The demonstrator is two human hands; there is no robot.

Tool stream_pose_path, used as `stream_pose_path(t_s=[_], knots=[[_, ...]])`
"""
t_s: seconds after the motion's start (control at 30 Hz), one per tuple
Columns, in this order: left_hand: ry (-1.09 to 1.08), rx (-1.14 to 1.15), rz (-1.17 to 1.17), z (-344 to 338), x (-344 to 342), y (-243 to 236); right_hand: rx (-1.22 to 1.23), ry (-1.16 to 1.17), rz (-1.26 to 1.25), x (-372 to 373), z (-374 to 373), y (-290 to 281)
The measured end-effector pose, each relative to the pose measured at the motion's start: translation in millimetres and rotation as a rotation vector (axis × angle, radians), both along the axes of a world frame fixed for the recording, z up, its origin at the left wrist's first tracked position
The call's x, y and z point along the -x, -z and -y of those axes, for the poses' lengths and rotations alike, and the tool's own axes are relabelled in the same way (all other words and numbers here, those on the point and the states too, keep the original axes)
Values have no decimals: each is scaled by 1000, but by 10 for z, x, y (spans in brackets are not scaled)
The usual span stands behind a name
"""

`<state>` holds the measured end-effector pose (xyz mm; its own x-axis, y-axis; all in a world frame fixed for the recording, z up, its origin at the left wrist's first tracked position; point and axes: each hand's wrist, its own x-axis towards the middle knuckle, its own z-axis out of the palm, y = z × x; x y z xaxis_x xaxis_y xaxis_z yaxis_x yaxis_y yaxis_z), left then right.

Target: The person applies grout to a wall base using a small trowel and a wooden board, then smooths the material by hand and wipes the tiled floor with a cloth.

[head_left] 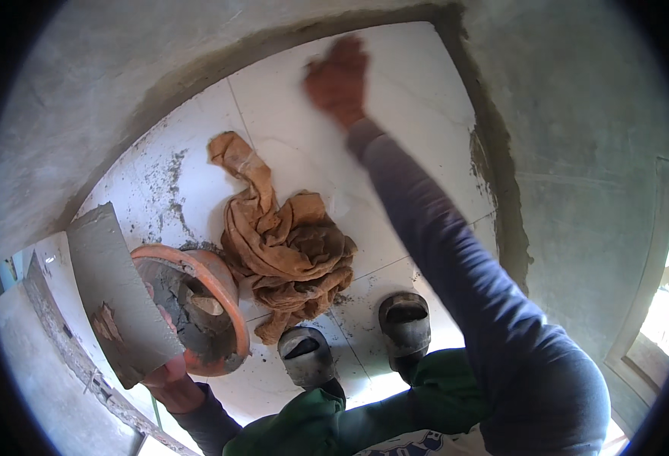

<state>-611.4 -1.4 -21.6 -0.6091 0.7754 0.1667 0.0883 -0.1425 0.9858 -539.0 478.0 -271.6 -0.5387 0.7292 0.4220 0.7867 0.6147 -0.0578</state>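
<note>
1. From where I stand, the flat grey rectangular board (pixel 125 296), smeared with mortar, is tilted at the person's left side, partly in front of the bucket.
2. The left hand (pixel 170 374) has hold of the board at its lower end; most of the fingers are hidden behind it.
3. Just beside the board stands a round orange-brown bucket (pixel 237 323) with wet grey mortar (pixel 178 292) inside and a pale lump (pixel 207 305) on top.
4. A crumpled brown cloth (pixel 289 243) lies next to the bucket, on the glossy white tiled floor (pixel 418 99).
5. The right hand (pixel 339 80) is stretched far forward over the tiles, blurred; I cannot tell how far it is open or whether it has hold of anything.
6. A dark mortar band (pixel 494 152) runs along the foot of the grey plastered wall (pixel 593 152).
7. Two black open-toed slippers (pixel 405 323) are on the person's feet, below green trousers (pixel 444 391).
</note>
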Motion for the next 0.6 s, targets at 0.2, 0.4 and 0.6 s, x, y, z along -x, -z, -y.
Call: stream_pose_path(t_s=[0.2, 0.4, 0.6], knots=[[-361, 461, -638, 418, -30, 37, 920, -970, -399, 329, 1942, -586], [-458, 532, -534, 552, -53, -241, 368, -243, -212, -859, 227, -391], [-149, -386, 733, 51, 77, -178, 935, -537, 189, -1156, 984, -835]])
